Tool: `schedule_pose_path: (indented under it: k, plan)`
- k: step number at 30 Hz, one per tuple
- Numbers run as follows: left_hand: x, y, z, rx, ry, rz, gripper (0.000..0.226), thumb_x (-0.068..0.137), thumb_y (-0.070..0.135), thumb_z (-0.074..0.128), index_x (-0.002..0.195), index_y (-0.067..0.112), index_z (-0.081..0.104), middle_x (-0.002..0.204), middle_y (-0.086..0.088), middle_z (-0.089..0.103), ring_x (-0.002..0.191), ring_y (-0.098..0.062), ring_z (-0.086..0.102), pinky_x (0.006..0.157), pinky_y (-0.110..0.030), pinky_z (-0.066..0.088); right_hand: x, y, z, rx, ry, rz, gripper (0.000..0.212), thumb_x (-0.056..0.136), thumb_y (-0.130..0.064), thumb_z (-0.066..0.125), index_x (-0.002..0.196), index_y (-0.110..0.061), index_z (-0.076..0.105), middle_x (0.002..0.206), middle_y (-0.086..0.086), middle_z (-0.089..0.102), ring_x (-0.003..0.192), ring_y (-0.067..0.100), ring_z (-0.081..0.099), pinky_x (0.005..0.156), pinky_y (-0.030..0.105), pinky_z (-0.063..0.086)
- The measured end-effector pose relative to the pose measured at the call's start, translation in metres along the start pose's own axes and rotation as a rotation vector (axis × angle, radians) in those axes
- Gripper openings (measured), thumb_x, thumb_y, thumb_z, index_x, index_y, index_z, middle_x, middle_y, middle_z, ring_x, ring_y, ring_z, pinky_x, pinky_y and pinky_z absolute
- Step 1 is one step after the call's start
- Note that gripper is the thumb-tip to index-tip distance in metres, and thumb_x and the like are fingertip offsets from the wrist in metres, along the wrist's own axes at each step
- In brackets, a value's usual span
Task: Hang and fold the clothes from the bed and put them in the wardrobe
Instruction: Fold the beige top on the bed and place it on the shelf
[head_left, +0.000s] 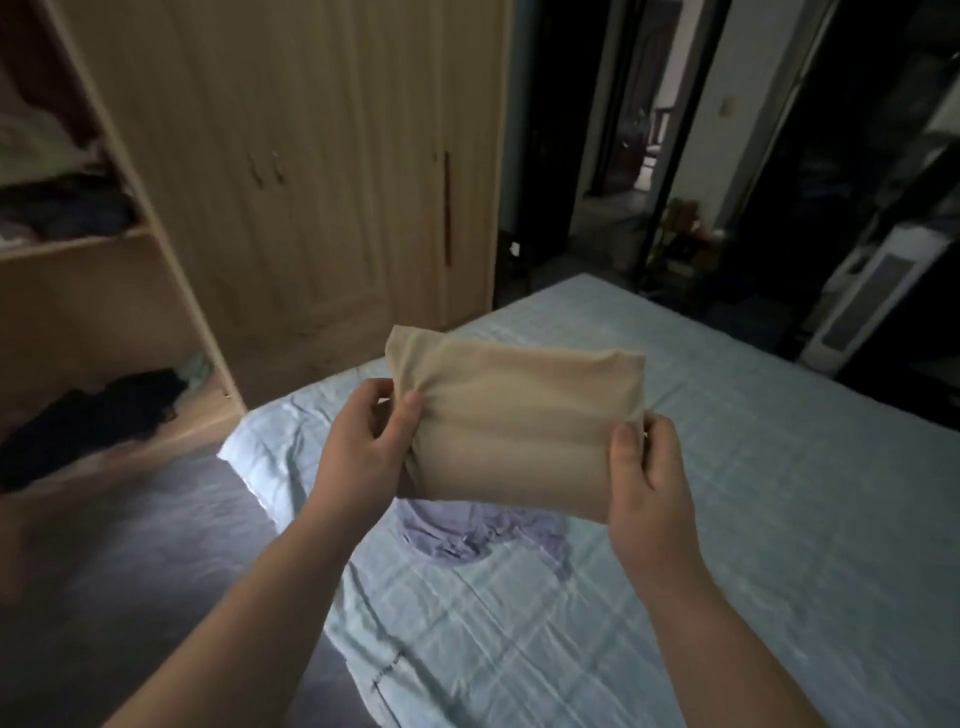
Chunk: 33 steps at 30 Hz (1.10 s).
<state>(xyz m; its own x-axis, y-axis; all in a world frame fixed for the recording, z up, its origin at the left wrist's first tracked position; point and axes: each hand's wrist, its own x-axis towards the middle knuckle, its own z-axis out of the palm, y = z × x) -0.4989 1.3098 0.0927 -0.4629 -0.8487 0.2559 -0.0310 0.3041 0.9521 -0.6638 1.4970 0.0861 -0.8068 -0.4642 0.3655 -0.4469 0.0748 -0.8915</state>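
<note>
1. I held the folded beige garment up in the air between my two hands, above the near part of the bed and clear of the sheet.
2. My left hand pinched its left edge, thumb on the front and fingers behind. My right hand gripped the lower right corner the same way.
3. It looked thin, smooth and very light, so I judged it soft and limp, with folds that could slide open. Holding both side edges, or putting a flat palm beneath it, seemed the safest way to carry it.
4. A crumpled lilac garment lay on the bed just under the beige one, not yet folded.
5. The wardrobe stood at the far left. Its open shelves already held clothes, with a dark pile on the lower one.
</note>
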Motion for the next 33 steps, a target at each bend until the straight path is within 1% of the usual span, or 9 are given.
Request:
schedule_pose_path:
  k: [5, 9, 12, 15, 19, 24, 27, 30, 33]
  plan:
    - [0.014, 0.0, -0.102, 0.011, 0.218, 0.036, 0.028, 0.086, 0.055, 0.058, 0.093, 0.028, 0.063, 0.079, 0.012, 0.069, 0.071, -0.001, 0.063, 0.061, -0.015, 0.047, 0.009, -0.051, 0.099, 0.129, -0.172, -0.069, 0.018, 0.095, -0.047, 0.038, 0.094, -0.034, 0.05, 0.087, -0.014, 0.06, 0.078, -0.011, 0.057, 0.06, 0.005, 0.038]
    - [0.025, -0.017, -0.2, -0.018, 0.385, 0.02, 0.016, 0.098, 0.035, 0.06, 0.095, 0.02, 0.064, 0.076, 0.012, 0.069, 0.065, 0.004, 0.061, 0.053, -0.012, 0.046, 0.006, -0.09, 0.203, 0.213, -0.344, -0.097, 0.02, 0.095, -0.049, 0.038, 0.095, -0.033, 0.051, 0.09, -0.016, 0.061, 0.079, -0.012, 0.057, 0.06, 0.005, 0.038]
    - [0.032, -0.032, -0.275, -0.008, 0.494, 0.026, 0.016, 0.092, 0.045, 0.059, 0.088, 0.03, 0.065, 0.075, 0.015, 0.067, 0.065, 0.004, 0.059, 0.055, -0.012, 0.046, 0.0, -0.118, 0.29, 0.251, -0.441, -0.106, 0.014, 0.102, -0.04, 0.043, 0.096, -0.032, 0.052, 0.089, -0.018, 0.061, 0.081, -0.015, 0.056, 0.064, 0.004, 0.037]
    - [0.048, -0.052, -0.35, 0.013, 0.606, 0.067, 0.019, 0.088, 0.049, 0.056, 0.083, 0.032, 0.063, 0.069, 0.02, 0.06, 0.062, 0.005, 0.052, 0.056, -0.01, 0.041, -0.009, -0.146, 0.377, 0.263, -0.507, -0.141, 0.01, 0.104, -0.031, 0.043, 0.099, -0.028, 0.052, 0.091, -0.016, 0.059, 0.082, -0.016, 0.055, 0.065, 0.002, 0.036]
    - [0.087, -0.078, -0.447, 0.026, 0.658, 0.12, 0.021, 0.089, 0.05, 0.057, 0.088, 0.03, 0.062, 0.069, 0.019, 0.06, 0.063, 0.006, 0.051, 0.057, -0.009, 0.041, -0.013, -0.186, 0.489, 0.304, -0.545, -0.17, 0.014, 0.103, -0.036, 0.042, 0.106, -0.027, 0.053, 0.093, -0.017, 0.06, 0.083, -0.017, 0.055, 0.064, 0.002, 0.037]
    - [0.145, -0.102, -0.556, 0.054, 0.733, 0.116, 0.025, 0.086, 0.055, 0.055, 0.089, 0.032, 0.065, 0.074, 0.017, 0.065, 0.068, 0.003, 0.056, 0.062, -0.012, 0.043, -0.01, -0.237, 0.613, 0.323, -0.643, -0.149, 0.021, 0.102, -0.044, 0.039, 0.112, -0.031, 0.053, 0.099, -0.018, 0.06, 0.087, -0.014, 0.054, 0.069, 0.018, 0.04]
    - [0.182, -0.117, -0.599, 0.098, 0.762, 0.109, 0.032, 0.087, 0.057, 0.054, 0.093, 0.027, 0.065, 0.077, 0.013, 0.066, 0.07, 0.0, 0.057, 0.063, -0.014, 0.045, 0.005, -0.257, 0.672, 0.338, -0.662, -0.158, 0.018, 0.102, -0.041, 0.04, 0.108, -0.031, 0.053, 0.098, -0.017, 0.061, 0.087, -0.014, 0.054, 0.065, 0.007, 0.038]
    - [0.227, -0.136, -0.629, 0.125, 0.783, 0.104, 0.035, 0.087, 0.058, 0.052, 0.094, 0.026, 0.064, 0.079, 0.013, 0.067, 0.071, 0.001, 0.058, 0.064, -0.014, 0.046, 0.03, -0.266, 0.727, 0.33, -0.706, -0.156, 0.017, 0.101, -0.043, 0.038, 0.106, -0.033, 0.052, 0.098, -0.017, 0.06, 0.085, -0.015, 0.054, 0.061, 0.005, 0.038]
    - [0.279, -0.163, -0.65, 0.12, 0.784, 0.042, 0.033, 0.085, 0.061, 0.052, 0.096, 0.032, 0.064, 0.083, 0.011, 0.068, 0.076, -0.003, 0.062, 0.07, -0.032, 0.055, 0.062, -0.262, 0.784, 0.368, -0.723, -0.16, 0.013, 0.102, -0.04, 0.039, 0.099, -0.038, 0.052, 0.096, -0.02, 0.059, 0.083, -0.018, 0.054, 0.061, 0.001, 0.037]
